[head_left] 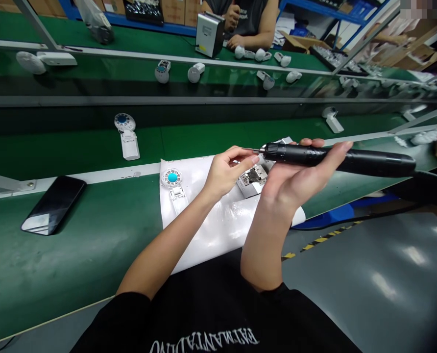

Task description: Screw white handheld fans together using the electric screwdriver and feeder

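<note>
A black electric screwdriver lies across my right hand, gripped between palm and thumb, nearly level with its bit to the left. At that bit are the fingertips of my left hand, pinched together; whatever they hold there is too small to make out. Below and between the hands sits a small metal fixture box, partly hidden. It rests on a white sheet. A white device with a round turquoise-centred head lies on the sheet's left part, its lower end behind my left forearm.
A black phone lies on the green bench at left. Beyond the rail, the green belt carries similar white devices, one at left and one at right. A person sits across, beside a boxy power unit.
</note>
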A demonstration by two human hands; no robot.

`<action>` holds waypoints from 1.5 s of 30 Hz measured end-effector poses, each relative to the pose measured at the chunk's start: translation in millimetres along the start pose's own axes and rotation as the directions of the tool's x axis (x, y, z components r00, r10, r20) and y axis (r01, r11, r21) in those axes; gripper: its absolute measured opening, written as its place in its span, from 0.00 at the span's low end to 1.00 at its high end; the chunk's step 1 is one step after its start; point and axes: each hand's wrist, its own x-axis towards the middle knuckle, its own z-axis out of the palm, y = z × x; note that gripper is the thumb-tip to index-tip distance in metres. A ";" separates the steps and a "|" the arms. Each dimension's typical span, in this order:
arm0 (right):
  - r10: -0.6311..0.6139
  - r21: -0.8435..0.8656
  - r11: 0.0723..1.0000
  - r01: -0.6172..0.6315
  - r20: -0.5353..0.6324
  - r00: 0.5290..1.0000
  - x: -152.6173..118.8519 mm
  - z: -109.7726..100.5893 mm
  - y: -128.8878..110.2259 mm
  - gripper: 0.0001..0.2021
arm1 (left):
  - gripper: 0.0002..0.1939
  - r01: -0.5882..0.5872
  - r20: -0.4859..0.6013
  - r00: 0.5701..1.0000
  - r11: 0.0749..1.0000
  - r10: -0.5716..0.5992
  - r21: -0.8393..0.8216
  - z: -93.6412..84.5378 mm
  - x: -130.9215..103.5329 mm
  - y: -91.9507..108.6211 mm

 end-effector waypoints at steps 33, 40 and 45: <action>0.018 0.016 1.000 -0.018 -0.016 1.000 0.5 -2.4 -0.6 0.05 | 0.17 0.048 -0.060 0.997 0.997 -0.045 0.053 -13.0 -0.3 -16.5; 0.090 0.027 0.996 -0.091 0.033 0.995 -4.9 -1.8 0.8 0.07 | 0.16 0.043 -0.109 0.993 0.991 -0.056 -0.125 16.3 -11.0 -11.4; 0.088 0.033 0.996 -0.089 0.040 0.995 -7.6 -0.1 -1.1 0.08 | 0.15 0.008 -0.150 0.988 0.986 -0.033 -0.164 20.4 -13.4 -10.1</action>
